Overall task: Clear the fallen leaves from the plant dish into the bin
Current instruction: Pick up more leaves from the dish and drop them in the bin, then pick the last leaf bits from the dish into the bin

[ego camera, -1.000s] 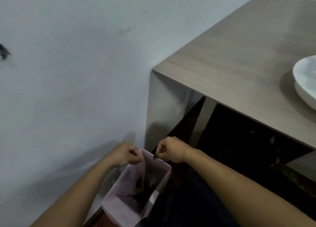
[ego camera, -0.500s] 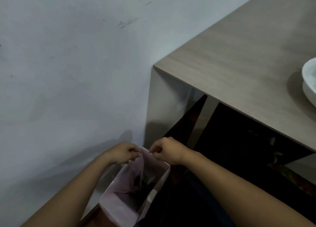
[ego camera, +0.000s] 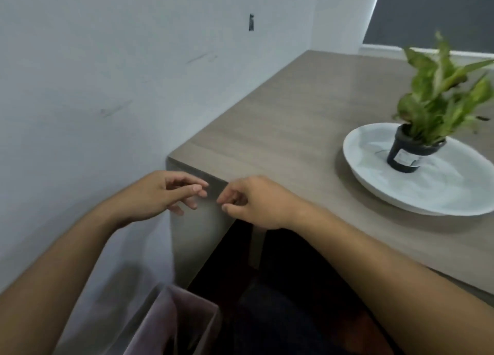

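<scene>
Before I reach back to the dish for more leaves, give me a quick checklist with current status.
1. Left hand free: ok, fingers spread, nothing in it.
2. Right hand free: ok, fingers loosely curled, no leaf seen.
3. Dish in reach on the table: ok, it sits to the right of both hands.
4. Pot upright in the dish: ok.
5. Leaves left in the dish: cannot tell, picture is blurred; only a faint dark mark beside the pot.
6. Bin open below the hands: ok, pink liner mouth is open by the table leg.
</scene>
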Motion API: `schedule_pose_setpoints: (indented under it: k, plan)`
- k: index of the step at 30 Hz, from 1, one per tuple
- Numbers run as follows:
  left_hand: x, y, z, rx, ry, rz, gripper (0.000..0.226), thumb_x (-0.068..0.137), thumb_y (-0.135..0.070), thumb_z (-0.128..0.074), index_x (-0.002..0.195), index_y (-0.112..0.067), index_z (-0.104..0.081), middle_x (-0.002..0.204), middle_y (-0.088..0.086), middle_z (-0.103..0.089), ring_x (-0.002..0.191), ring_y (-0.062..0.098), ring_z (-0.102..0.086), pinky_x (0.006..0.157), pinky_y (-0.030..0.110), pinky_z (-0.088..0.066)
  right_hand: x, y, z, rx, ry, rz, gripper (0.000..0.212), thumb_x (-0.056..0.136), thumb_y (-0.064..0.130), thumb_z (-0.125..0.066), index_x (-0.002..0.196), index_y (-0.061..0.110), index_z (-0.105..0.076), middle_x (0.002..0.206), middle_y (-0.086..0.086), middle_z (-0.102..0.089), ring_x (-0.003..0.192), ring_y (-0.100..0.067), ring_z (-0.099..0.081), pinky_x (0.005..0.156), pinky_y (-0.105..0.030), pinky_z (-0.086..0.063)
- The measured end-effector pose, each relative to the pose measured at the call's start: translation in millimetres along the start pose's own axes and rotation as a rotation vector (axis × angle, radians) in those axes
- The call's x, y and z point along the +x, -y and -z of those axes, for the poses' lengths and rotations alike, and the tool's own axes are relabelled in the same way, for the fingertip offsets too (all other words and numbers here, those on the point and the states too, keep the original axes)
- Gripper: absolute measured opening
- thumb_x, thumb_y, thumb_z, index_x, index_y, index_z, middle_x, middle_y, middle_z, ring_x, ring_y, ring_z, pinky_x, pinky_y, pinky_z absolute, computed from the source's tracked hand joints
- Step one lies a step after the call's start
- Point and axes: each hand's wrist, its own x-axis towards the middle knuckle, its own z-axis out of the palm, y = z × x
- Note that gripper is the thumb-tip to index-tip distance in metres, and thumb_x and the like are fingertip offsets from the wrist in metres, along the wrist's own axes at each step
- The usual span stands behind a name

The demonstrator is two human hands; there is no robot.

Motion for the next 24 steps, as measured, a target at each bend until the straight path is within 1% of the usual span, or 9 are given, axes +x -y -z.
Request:
schedule_pose_setpoints:
  k: [3, 5, 7, 11, 14, 17, 19, 22, 24]
  plan:
    - [29.4, -62.2, -11.7, 0.045, 0.051, -0.120, 0.026, 0.106, -0.026, -0.062, 0.128, -0.023, -0.074, 0.117, -0.008, -0.082, 0.104, 0.020, -0.079, 0.082, 0.027, -0.061, -31.1, -7.2, 60.2, -0.030, -0.105, -0.050, 0.020, 0.097, 0.029, -0.073, 0.115, 0.027, -0.080, 0.095, 0.012, -0.081, 0.076, 0.005, -0.068, 0.070, 0.000, -0.045]
    - [48.3, -96.5, -23.4, 0.073, 0.084, -0.202, 0.026, 0.106, -0.028, -0.061, 0.129, -0.024, -0.074, 0.117, -0.010, -0.082, 0.104, 0.015, -0.078, 0.088, 0.031, -0.062, -53.5, -11.7, 94.6, -0.027, -0.151, -0.094, 0.018, 0.099, 0.032, -0.072, 0.115, 0.029, -0.079, 0.088, 0.013, -0.081, 0.081, 0.000, -0.075, 0.078, -0.012, -0.055]
    - [69.3, -126.2, -44.9, 0.093, 0.118, -0.271, 0.025, 0.107, -0.028, -0.061, 0.128, -0.025, -0.075, 0.118, -0.010, -0.081, 0.108, 0.011, -0.077, 0.093, 0.033, -0.063, -79.0, -22.9, 126.2, -0.027, -0.214, -0.141, 0.016, 0.100, 0.031, -0.072, 0.113, 0.027, -0.078, 0.088, 0.009, -0.082, 0.080, -0.003, -0.078, 0.080, -0.022, -0.061]
    - [110.9, -168.8, -100.6, 0.129, 0.156, -0.389, 0.024, 0.106, -0.032, -0.064, 0.126, -0.029, -0.076, 0.121, -0.017, -0.079, 0.116, -0.003, -0.070, 0.103, 0.027, -0.058, -126.1, -57.5, 178.9, -0.089, -0.328, -0.255, 0.012, 0.099, 0.032, -0.073, 0.109, 0.029, -0.079, 0.086, 0.011, -0.081, 0.079, 0.000, -0.076, 0.072, -0.019, -0.058]
    - [136.9, -184.6, -143.2, 0.299, 0.117, -0.511, 0.030, 0.106, -0.038, -0.061, 0.133, -0.031, -0.072, 0.131, -0.020, -0.071, 0.122, -0.007, -0.063, 0.108, 0.023, -0.047, -153.7, -91.3, 200.4, -0.112, -0.342, -0.379, 0.009, 0.100, 0.031, -0.072, 0.105, 0.028, -0.079, 0.081, 0.012, -0.081, 0.074, 0.005, -0.074, 0.066, -0.015, -0.052]
    - [157.3, -186.8, -180.5, 0.508, 0.096, -0.611, 0.051, 0.109, -0.045, -0.050, 0.154, -0.021, -0.053, 0.156, -0.004, -0.055, 0.146, 0.013, -0.048, 0.122, 0.035, -0.038, -171.1, -126.7, 203.9, -0.187, -0.267, -0.487, 0.009, 0.098, 0.032, -0.075, 0.105, 0.029, -0.079, 0.077, 0.016, -0.078, 0.073, 0.007, -0.071, 0.065, -0.011, -0.049]
    - [168.3, -186.2, -200.1, 0.569, 0.135, -0.582, 0.065, 0.111, -0.048, -0.042, 0.166, -0.014, -0.031, 0.172, 0.002, -0.032, 0.162, 0.020, -0.024, 0.131, 0.037, -0.024, -177.3, -145.3, 200.9, -0.224, -0.184, -0.537, 0.010, 0.095, 0.036, -0.078, 0.104, 0.031, -0.080, 0.080, 0.015, -0.077, 0.077, 0.002, -0.072, 0.070, -0.018, -0.051]
    - [178.5, -181.4, -220.4, 0.642, 0.173, -0.517, 0.079, 0.112, -0.053, -0.030, 0.170, -0.010, -0.001, 0.180, 0.001, 0.003, 0.165, 0.017, 0.010, 0.135, 0.037, -0.004, -179.4, -160.3, 194.3, -0.268, -0.091, -0.582, 0.018, 0.089, 0.044, -0.083, 0.102, 0.033, -0.081, 0.091, 0.011, -0.080, 0.088, -0.005, -0.073, 0.082, -0.030, -0.059]
    - [182.2, -175.5, -228.2, 0.689, 0.172, -0.502, 0.080, 0.112, -0.055, -0.026, 0.169, -0.010, 0.007, 0.179, 0.002, 0.013, 0.163, 0.015, 0.018, 0.133, 0.034, 0.002, -178.2, -165.2, 191.0, -0.258, -0.078, -0.589, 0.020, 0.085, 0.046, -0.085, 0.099, 0.032, -0.082, 0.091, 0.013, -0.080, 0.089, -0.004, -0.073, 0.084, -0.031, -0.061]
